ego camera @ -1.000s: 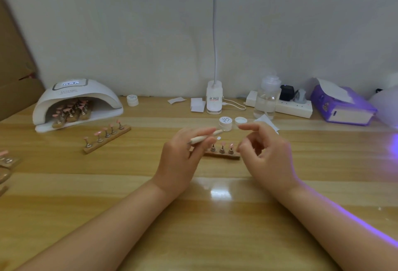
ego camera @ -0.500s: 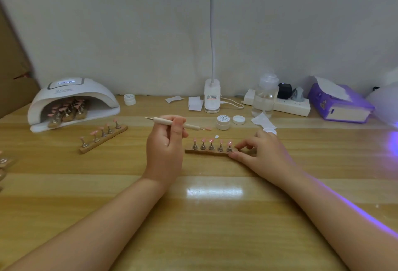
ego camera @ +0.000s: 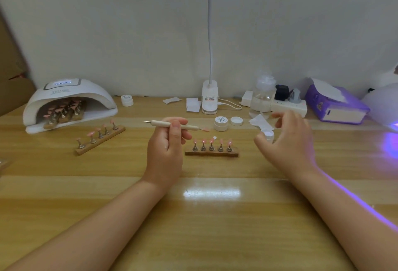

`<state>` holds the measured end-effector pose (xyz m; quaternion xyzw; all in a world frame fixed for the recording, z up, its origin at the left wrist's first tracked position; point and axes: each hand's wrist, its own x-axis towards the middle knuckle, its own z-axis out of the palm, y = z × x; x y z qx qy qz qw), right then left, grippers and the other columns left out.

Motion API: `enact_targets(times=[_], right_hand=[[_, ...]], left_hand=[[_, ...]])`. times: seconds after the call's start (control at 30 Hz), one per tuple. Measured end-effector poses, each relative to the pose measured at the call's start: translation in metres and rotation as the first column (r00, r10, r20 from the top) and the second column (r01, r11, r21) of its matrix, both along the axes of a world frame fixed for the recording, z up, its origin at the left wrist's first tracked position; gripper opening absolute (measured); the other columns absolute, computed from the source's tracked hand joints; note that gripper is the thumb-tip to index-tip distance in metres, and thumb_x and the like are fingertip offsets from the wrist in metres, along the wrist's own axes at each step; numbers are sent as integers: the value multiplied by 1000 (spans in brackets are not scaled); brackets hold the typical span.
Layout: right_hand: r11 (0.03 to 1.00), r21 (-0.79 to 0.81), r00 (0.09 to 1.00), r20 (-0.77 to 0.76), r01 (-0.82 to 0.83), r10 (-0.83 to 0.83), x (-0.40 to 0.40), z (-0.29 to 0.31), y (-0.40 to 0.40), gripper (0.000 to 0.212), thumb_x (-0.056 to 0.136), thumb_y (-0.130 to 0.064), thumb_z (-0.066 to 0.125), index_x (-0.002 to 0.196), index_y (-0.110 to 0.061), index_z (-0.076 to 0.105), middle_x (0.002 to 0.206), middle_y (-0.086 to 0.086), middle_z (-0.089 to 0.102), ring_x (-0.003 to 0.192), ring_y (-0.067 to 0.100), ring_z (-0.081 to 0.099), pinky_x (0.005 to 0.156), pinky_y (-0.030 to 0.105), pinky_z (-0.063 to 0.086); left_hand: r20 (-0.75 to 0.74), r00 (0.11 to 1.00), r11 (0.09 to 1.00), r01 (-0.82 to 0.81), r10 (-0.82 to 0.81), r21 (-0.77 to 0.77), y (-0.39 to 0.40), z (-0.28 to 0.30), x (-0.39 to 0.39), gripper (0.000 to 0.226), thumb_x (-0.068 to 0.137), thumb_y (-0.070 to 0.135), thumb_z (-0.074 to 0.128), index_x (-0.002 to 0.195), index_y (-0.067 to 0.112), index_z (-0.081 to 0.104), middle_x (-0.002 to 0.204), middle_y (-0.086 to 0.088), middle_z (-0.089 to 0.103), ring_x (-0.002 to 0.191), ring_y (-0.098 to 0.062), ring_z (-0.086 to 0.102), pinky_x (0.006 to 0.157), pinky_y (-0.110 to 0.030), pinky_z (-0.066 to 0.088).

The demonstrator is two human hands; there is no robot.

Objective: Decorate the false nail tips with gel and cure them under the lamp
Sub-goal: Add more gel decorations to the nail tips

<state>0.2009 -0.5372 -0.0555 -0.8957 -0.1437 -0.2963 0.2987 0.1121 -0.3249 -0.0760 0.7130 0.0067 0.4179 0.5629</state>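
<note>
My left hand [ego camera: 167,147] grips a wooden-handled gel tool [ego camera: 176,126] held level, its pink tip pointing right. Just right of that hand a wooden strip [ego camera: 212,152] carries several pink nail tips on metal stands. My right hand [ego camera: 288,141] hovers right of the strip with loosely curved fingers above a small white jar [ego camera: 268,135], holding nothing. An open gel pot [ego camera: 221,123] and its lid [ego camera: 236,121] stand behind the strip. The white curing lamp [ego camera: 71,102] at the far left holds more tip strips inside.
A second strip of tips [ego camera: 100,139] lies in front of the curing lamp. Along the wall stand a small pot [ego camera: 127,100], a desk lamp base [ego camera: 210,100], a clear bottle [ego camera: 262,96], a power strip [ego camera: 288,106] and a purple tissue box [ego camera: 336,104]. White wipes [ego camera: 259,121] lie nearby.
My right hand has let go of the strip's right end and lifted to the right, over the small jar. My left hand stays in place with the tool.
</note>
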Motion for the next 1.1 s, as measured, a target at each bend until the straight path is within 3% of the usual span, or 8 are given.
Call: enact_targets(times=[0.1,0.2,0.33,0.47,0.73,0.83,0.97,1.1], right_hand=[[994,-51,971,-213,101,-110,11,-8,-9,67,70,-38,67,126,-11,45,117,5,53,112,26,44,95,36,33],[977,-158,908,-372,145,-195,21,-16,-13,72,71,-51,61,130,-13,44,128,8,50,120,30,41,100,37,31],[950,-274,879,-404,148,-254,28,-20,-15,64,73,-62,54,120,-18,57,124,10,54,117,32,43,95,37,33],[969,-214,887,-412,128,-208,29,-20,-18,56,75,-62,56,116,-25,62,122,8,57,117,31,44,94,37,36],[995,-35,923,-372,92,-98,28,-18,-18,35,74,-54,63,95,-27,68,106,2,65,108,26,52,88,37,44],[997,36,960,-276,69,-56,24,-15,-12,34,72,-52,66,90,-23,64,97,0,59,99,22,51,80,33,41],[994,32,992,-58,-106,108,5,-12,9,31,67,-42,73,79,-17,59,77,-5,49,80,18,47,69,29,35],[941,36,939,80,-337,334,-17,-7,21,34,65,-39,77,74,-11,59,69,-1,48,70,15,42,65,28,34]], left_hand=[[2,1000,1000,5,-5,4,-1,-1,0,27,91,47,36,91,32,59,72,12,65,72,-3,60,69,-15,47],[-9,1000,1000,1,-1,8,0,-1,0,24,94,41,37,91,31,59,72,12,65,72,-3,60,69,-15,47],[-16,1000,1000,2,-2,12,-2,0,0,23,95,37,37,91,30,59,71,10,65,71,-1,61,68,-13,46],[-26,1000,1000,6,-6,20,-2,0,-1,23,94,37,38,91,29,59,71,11,64,71,-1,61,68,-13,47],[-41,999,999,4,-2,42,-4,2,-2,22,95,37,38,91,31,59,72,13,64,72,-3,61,70,-16,48],[-30,1000,999,11,-10,36,-4,5,-2,23,95,35,37,91,28,59,70,10,63,71,-3,61,69,-15,48],[-9,1000,1000,10,-10,4,-8,13,-2,25,95,35,37,89,26,58,70,7,59,68,-1,58,65,-11,45],[7,1000,1000,-1,1,-24,-14,20,-2,24,95,37,37,86,27,57,62,14,57,62,1,54,59,-11,43]])
